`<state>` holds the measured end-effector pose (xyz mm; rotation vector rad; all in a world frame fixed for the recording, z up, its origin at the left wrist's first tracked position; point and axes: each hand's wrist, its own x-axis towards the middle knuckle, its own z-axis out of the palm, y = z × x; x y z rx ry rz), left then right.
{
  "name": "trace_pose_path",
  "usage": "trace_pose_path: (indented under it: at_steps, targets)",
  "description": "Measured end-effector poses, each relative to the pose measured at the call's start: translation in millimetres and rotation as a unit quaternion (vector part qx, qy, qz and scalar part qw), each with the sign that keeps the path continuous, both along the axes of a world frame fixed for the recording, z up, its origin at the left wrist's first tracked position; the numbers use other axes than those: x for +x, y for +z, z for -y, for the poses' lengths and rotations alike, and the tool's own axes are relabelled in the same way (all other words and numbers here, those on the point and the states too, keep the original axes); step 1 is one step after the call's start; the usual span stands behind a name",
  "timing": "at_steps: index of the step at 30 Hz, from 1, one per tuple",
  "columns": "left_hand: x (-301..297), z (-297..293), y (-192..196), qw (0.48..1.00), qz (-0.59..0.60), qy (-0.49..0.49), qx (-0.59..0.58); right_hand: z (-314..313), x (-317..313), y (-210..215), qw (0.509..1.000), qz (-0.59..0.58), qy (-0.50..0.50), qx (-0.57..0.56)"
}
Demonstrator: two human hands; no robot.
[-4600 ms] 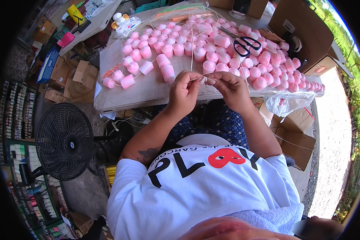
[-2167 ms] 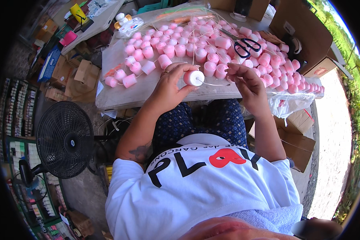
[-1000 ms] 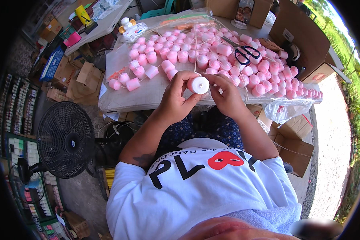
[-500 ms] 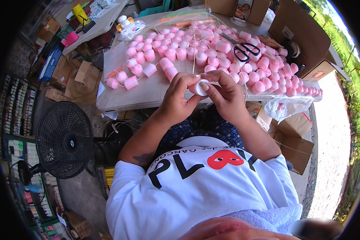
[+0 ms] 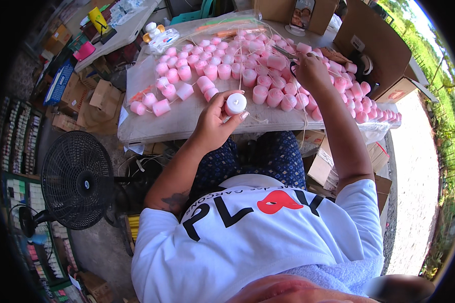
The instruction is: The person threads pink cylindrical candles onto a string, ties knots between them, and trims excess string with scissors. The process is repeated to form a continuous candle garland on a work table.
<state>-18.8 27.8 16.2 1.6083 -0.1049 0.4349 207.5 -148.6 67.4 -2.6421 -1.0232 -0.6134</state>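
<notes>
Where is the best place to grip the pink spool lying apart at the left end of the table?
The pink spool lies on its side at the left end of the table, away from the crowded ones. Probably best pinched across its round side from above, where nothing blocks it. The left hand is nearest but already holds a white spool.

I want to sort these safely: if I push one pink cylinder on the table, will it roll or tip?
Standing pink cylinders look squat, so probably stable. Those on their side would likely roll. The left hand holds one by fingertips, suggesting lightness.
</notes>
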Motion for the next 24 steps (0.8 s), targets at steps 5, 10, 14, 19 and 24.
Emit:
trace_pose_path:
  at_steps: [5,10,14,19,24]
  targets:
    - [-4,1,-4,0.999,-0.003,-0.023,-0.023,-7,12,25,0.976,-0.107,-0.051,-0.185]
    - [-2,3,-5,0.998,0.017,-0.038,-0.057,31,19,39,0.973,-0.16,0.0,-0.163]
    - [4,4,-9,0.999,0.013,-0.031,-0.041,53,24,35,0.976,-0.217,-0.013,-0.034]
    - [14,10,-10,0.997,0.049,0.019,0.053,59,-42,20,0.649,-0.516,0.268,0.491]
    - [13,11,-2,0.972,0.077,0.07,0.209,33,-125,-5,0.646,-0.501,0.377,0.435]
